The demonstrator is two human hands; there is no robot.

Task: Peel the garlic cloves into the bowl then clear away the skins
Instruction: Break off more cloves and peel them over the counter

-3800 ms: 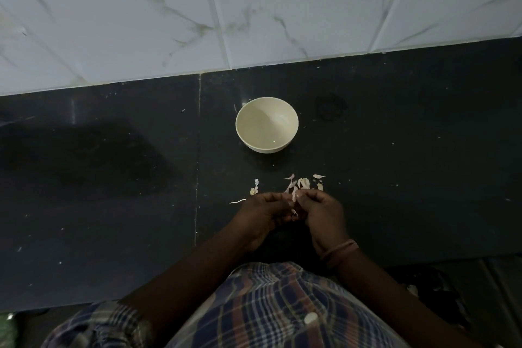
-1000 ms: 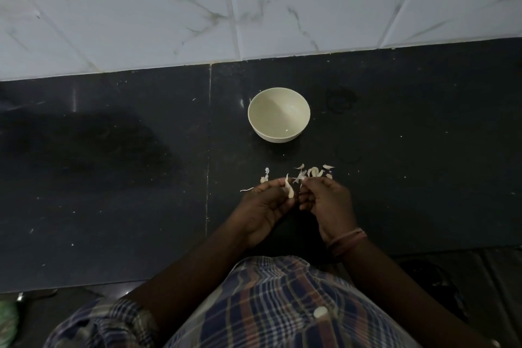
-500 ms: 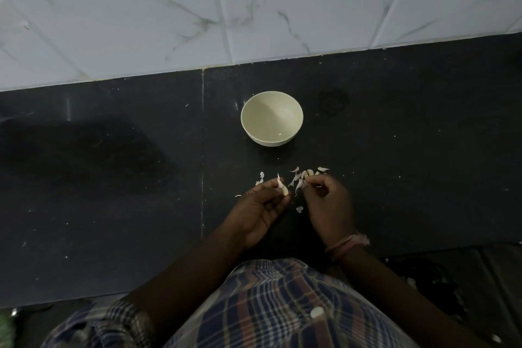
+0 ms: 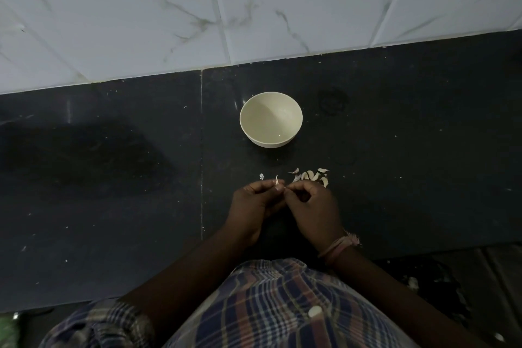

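Observation:
A cream bowl [image 4: 271, 119] stands on the black counter [image 4: 113, 178], well beyond my hands. My left hand [image 4: 254, 206] pinches a small garlic clove [image 4: 277, 181] whose pale tip pokes up above my fingers. My right hand [image 4: 313, 206] meets it fingertip to fingertip, fingers curled and pinching at the same clove. Most of the clove is hidden between the fingers. A small heap of garlic cloves and skins [image 4: 312, 176] lies just beyond my right hand, and one scrap of skin [image 4: 261, 176] lies beyond my left hand.
White marble-patterned wall tiles [image 4: 254, 8] rise behind the counter. A seam [image 4: 201, 150] runs through the counter left of the bowl. The counter's front edge sits close to my checked shirt [image 4: 268, 305]. Pale scraps [image 4: 413, 282] lie on the dark floor at lower right.
My hands have come back together at the clove after being slightly apart half a second ago. Less of the clove shows above my left fingers. The bowl has not moved.

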